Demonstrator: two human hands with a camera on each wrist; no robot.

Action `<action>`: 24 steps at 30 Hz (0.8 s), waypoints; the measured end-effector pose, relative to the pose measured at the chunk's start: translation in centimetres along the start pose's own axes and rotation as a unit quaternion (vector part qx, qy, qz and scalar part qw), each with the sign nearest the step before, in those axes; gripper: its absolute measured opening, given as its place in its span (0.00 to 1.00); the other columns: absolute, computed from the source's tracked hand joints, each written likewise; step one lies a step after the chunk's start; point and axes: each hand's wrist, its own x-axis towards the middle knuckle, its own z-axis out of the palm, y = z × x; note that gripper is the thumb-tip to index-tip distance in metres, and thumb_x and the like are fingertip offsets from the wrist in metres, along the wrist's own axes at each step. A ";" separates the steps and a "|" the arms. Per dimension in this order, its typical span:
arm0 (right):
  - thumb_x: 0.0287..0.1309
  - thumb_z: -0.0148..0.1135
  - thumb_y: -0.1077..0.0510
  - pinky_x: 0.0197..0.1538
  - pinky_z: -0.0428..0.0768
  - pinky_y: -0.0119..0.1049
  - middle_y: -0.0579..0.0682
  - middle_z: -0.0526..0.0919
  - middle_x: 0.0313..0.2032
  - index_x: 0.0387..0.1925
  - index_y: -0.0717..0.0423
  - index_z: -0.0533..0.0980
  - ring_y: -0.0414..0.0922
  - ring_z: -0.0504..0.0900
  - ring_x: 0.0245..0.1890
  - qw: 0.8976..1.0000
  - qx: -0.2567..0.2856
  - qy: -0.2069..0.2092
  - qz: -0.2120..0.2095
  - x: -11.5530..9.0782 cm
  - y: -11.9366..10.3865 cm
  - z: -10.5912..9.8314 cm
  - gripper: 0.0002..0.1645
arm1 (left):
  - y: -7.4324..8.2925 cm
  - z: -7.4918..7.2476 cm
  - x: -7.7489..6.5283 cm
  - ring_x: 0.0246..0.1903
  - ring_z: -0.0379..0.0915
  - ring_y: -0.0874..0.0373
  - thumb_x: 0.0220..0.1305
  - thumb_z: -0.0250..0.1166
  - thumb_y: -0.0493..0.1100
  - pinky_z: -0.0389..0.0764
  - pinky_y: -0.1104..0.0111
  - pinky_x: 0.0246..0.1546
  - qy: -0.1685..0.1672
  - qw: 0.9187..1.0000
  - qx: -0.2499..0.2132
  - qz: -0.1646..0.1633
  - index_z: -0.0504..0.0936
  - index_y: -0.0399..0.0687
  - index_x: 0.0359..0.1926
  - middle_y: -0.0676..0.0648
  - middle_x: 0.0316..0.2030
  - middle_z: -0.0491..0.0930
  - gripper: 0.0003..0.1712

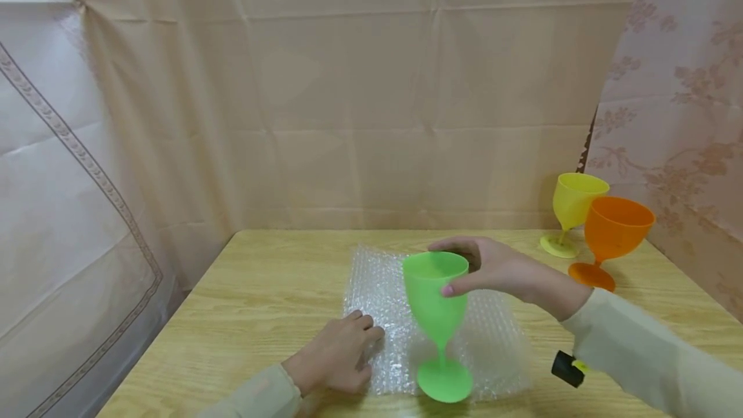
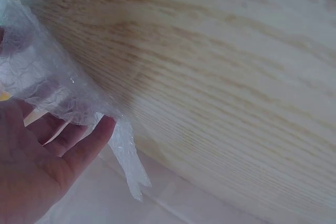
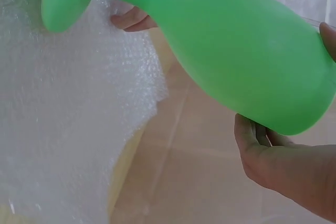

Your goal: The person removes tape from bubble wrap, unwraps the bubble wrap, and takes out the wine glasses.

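Note:
My right hand (image 1: 490, 269) grips a green plastic goblet (image 1: 436, 298) by its bowl near the rim, thumb on the near side and fingers round the far side. The goblet stands upright in the head view, its round foot low over the front edge of a sheet of bubble wrap (image 1: 383, 302). At the sheet's left edge rests my left hand (image 1: 342, 350), fingers bent loosely and pointing right. In the left wrist view the fingers (image 2: 86, 148) touch the rim of the bubble wrap (image 2: 58, 82), which partly covers their tips.
A yellow goblet (image 1: 571, 202) and an orange goblet (image 1: 616, 228) stand at the back right of the wooden table (image 1: 273, 276). Beige cloth (image 1: 348, 82) hangs behind the table, with patterned cloth on both sides. A small black object (image 1: 567, 368) is by the right sleeve.

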 end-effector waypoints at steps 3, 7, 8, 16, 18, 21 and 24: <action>0.52 0.70 0.53 0.58 0.78 0.40 0.62 0.71 0.63 0.68 0.63 0.61 0.47 0.77 0.54 1.000 0.002 0.002 0.004 -0.7 -0.4 -0.6 0.46 | 0.0 0.0 0.0 0.32 0.67 0.64 0.45 0.64 0.51 0.68 0.77 0.29 -0.002 1.000 -0.002 0.000 0.78 0.54 0.45 0.55 0.35 0.77 0.22; 0.53 0.69 0.52 0.60 0.74 0.41 0.62 0.70 0.63 0.68 0.61 0.61 0.47 0.76 0.56 1.000 -0.004 0.009 0.008 -1.7 -0.7 -1.5 0.45 | 0.0 -0.1 0.0 0.34 0.68 0.63 0.47 0.64 0.51 0.70 0.76 0.30 -0.009 1.000 -0.005 -0.002 0.78 0.54 0.46 0.54 0.37 0.78 0.23; 0.53 0.69 0.52 0.60 0.74 0.41 0.61 0.71 0.63 0.68 0.60 0.61 0.47 0.76 0.56 1.000 -0.008 0.013 0.011 -1.9 -0.8 -1.7 0.44 | 0.0 -0.1 0.0 0.34 0.69 0.63 0.47 0.64 0.51 0.71 0.76 0.31 -0.013 1.000 -0.007 -0.003 0.78 0.54 0.47 0.54 0.37 0.78 0.23; 0.54 0.67 0.55 0.56 0.75 0.33 0.61 0.72 0.60 0.67 0.63 0.60 0.44 0.77 0.53 1.000 -0.015 0.022 -0.001 -3.1 -0.9 -3.4 0.43 | 0.0 -0.2 0.0 0.36 0.70 0.62 0.49 0.63 0.51 0.73 0.75 0.32 -0.024 1.000 -0.017 -0.008 0.78 0.54 0.49 0.53 0.40 0.79 0.24; 0.54 0.66 0.56 0.54 0.76 0.31 0.59 0.73 0.59 0.66 0.64 0.61 0.42 0.77 0.51 0.999 -0.018 0.027 -0.005 -3.4 -1.0 -3.9 0.41 | 0.0 -0.2 -0.1 0.36 0.70 0.62 0.49 0.63 0.51 0.73 0.75 0.31 -0.025 0.999 -0.023 -0.009 0.78 0.54 0.49 0.53 0.40 0.79 0.24; 0.56 0.65 0.56 0.53 0.76 0.31 0.54 0.75 0.56 0.66 0.61 0.61 0.40 0.77 0.50 0.999 -0.029 0.040 -0.001 -3.7 -1.3 -4.6 0.39 | 0.0 -0.3 -0.1 0.35 0.69 0.63 0.49 0.63 0.51 0.72 0.76 0.29 -0.024 0.999 -0.034 -0.010 0.78 0.54 0.50 0.54 0.40 0.79 0.24; 0.57 0.64 0.56 0.53 0.76 0.31 0.49 0.77 0.54 0.66 0.60 0.61 0.40 0.78 0.50 0.998 -0.039 0.051 0.010 -4.0 -1.5 -5.4 0.38 | -0.1 -0.3 -0.2 0.34 0.69 0.64 0.48 0.63 0.50 0.71 0.77 0.28 -0.020 0.999 -0.038 -0.009 0.79 0.54 0.50 0.54 0.39 0.79 0.25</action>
